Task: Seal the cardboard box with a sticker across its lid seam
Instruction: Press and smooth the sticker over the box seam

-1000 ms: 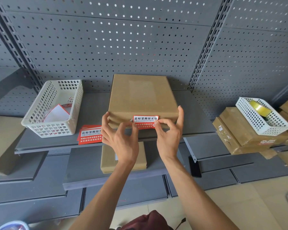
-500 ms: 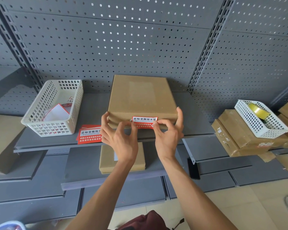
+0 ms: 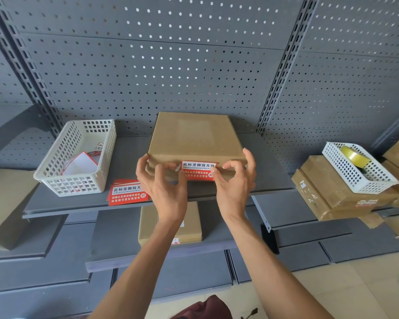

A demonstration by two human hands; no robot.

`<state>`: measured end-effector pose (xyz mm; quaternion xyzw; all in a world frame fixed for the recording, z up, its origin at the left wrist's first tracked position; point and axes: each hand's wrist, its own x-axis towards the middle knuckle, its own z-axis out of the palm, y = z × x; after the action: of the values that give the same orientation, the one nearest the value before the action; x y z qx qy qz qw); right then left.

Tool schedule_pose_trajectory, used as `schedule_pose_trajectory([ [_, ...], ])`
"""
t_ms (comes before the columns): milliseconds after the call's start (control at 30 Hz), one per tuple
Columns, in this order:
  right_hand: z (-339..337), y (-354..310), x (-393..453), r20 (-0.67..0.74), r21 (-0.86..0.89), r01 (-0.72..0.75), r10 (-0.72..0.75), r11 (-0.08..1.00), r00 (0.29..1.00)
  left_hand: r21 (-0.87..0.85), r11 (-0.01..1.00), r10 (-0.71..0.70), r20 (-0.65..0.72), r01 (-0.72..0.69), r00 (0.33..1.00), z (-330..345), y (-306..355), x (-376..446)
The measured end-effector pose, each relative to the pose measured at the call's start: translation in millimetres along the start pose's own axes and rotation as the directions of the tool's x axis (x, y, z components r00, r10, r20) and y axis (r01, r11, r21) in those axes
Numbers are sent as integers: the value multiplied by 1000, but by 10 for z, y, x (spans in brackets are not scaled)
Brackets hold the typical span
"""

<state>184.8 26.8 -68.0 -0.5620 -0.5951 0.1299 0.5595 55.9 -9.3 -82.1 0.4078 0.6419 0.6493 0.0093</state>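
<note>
Both hands press the red-and-white sticker [image 3: 199, 170] onto the cardboard box [image 3: 195, 139] front edge; left hand [image 3: 164, 183] and right hand [image 3: 235, 180] fingers curled, pinching its ends.

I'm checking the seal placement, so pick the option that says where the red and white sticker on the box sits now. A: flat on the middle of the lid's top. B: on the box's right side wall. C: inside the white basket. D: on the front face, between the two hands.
D: the sticker lies on the cardboard box's front face, between the left hand and right hand.
</note>
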Motion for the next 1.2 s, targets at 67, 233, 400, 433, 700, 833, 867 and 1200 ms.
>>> schedule_pose_trajectory([
  [67, -27, -120, 101, -4, 19, 9, -9, 1000, 1000, -13, 1000, 7, 9, -7, 1000, -32, 116, 129],
  [233, -62, -458, 369, -22, 57, 19, -17, 998, 1000, 33, 996, -82, -3, 82, 997, -34, 440, 544],
  [400, 20, -625, 529, -36, 68, -38, 40, 997, 999, 79, 992, -93, -38, 96, 995, 63, 631, 751],
  [433, 28, -633, 554, -39, 72, -53, 56, 996, 998, 87, 992, -92, -36, 95, 995, 90, 649, 753],
  [700, 68, -653, 687, -79, 76, -101, 107, 992, 991, 102, 990, -95, -62, 101, 994, 269, 696, 696],
  [833, 128, -674, 701, -97, 46, -111, 115, 993, 989, 59, 988, -135, -109, 142, 985, 360, 749, 706],
  [867, 137, -669, 708, -101, 35, -111, 114, 993, 988, 53, 988, -137, -116, 144, 984, 377, 755, 706],
  [1200, 156, -630, 728, -112, 21, -103, 104, 994, 988, 49, 988, -136, -140, 144, 981, 429, 748, 698],
])
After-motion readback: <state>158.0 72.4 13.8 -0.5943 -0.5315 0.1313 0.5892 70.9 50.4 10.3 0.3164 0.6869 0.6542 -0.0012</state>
